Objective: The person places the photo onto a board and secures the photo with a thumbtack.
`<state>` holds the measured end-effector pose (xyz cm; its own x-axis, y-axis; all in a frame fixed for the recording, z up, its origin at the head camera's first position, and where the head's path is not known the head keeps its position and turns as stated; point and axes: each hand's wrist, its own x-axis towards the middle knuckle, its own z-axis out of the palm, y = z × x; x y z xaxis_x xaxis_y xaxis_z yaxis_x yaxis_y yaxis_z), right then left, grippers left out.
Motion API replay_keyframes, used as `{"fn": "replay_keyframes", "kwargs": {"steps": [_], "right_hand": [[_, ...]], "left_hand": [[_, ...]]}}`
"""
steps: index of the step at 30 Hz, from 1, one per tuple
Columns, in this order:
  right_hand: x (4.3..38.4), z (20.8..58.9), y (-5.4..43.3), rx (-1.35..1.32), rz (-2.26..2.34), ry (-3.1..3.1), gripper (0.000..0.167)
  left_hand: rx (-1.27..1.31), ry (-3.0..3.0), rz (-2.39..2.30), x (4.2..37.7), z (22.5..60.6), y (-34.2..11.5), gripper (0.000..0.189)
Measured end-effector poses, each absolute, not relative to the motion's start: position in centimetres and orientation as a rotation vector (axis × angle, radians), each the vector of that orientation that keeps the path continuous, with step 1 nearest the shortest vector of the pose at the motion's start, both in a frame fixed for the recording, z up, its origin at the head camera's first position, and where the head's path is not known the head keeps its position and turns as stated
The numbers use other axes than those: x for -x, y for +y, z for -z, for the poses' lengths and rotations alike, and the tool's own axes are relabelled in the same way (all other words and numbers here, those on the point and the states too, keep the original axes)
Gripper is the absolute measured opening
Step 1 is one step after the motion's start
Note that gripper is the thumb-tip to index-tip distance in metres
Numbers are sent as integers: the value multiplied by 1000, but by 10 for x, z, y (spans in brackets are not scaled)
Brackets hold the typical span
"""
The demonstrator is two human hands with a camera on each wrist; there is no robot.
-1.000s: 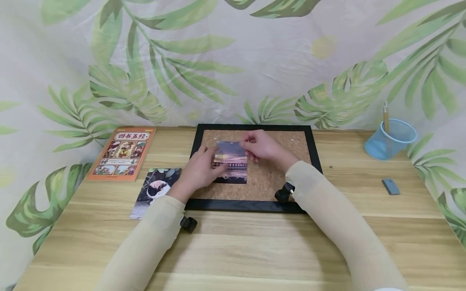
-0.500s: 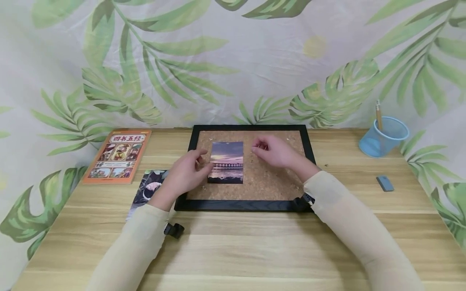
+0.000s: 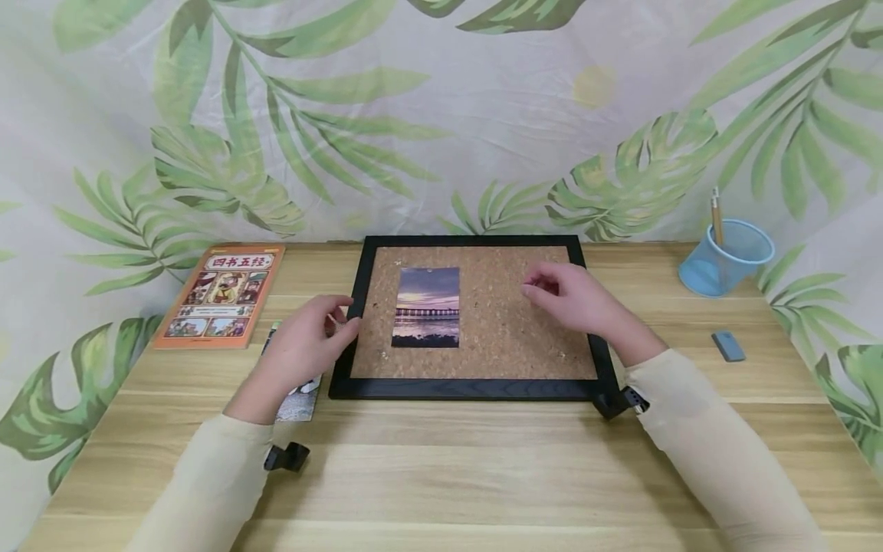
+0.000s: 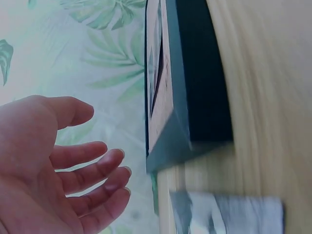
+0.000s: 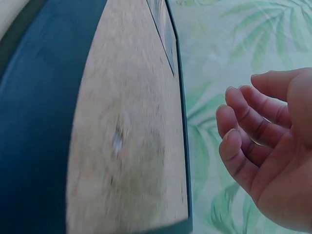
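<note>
A sunset pier photo [image 3: 425, 308] lies on the left half of a black-framed cork board [image 3: 510, 337], with a small pin [image 3: 430, 270] at its top edge. My left hand [image 3: 297, 349] hovers by the board's left frame, over a second photo [image 3: 298, 402] on the table that it partly hides. In the left wrist view the left hand's fingers [image 4: 105, 173] are relaxed and hold nothing. Above the board's right half is my right hand [image 3: 572, 299], its fingers [image 5: 243, 122] loosely bent with nothing between them.
Small clear pins [image 3: 561, 355] dot the cork. An orange comic-style book [image 3: 222, 299] lies at the back left. To the right stand a blue mesh cup [image 3: 720, 261] with pencils [image 3: 717, 218] and, nearer, a blue-grey eraser [image 3: 728, 346]. A leaf-print cloth [image 3: 497, 115] hangs behind the table.
Both hands have drawn away from the pier photo, the left one toward the left and the right one toward the right. The photo stays on the board, now fully visible.
</note>
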<state>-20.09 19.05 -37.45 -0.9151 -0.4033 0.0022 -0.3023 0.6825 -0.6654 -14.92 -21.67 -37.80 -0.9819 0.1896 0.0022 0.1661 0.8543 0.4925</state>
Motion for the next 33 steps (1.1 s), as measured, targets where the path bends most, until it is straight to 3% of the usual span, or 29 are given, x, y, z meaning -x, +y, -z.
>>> {"fn": "replay_keyframes", "kwargs": {"steps": [13,33], "right_hand": [[178,380,249,385,1094,2727,26],[179,416,313,47,1005,2775,28]], "left_hand": [[-211,3009,-632,123,385,-269,53],[58,2884,-402,106,401,-311,98]]}}
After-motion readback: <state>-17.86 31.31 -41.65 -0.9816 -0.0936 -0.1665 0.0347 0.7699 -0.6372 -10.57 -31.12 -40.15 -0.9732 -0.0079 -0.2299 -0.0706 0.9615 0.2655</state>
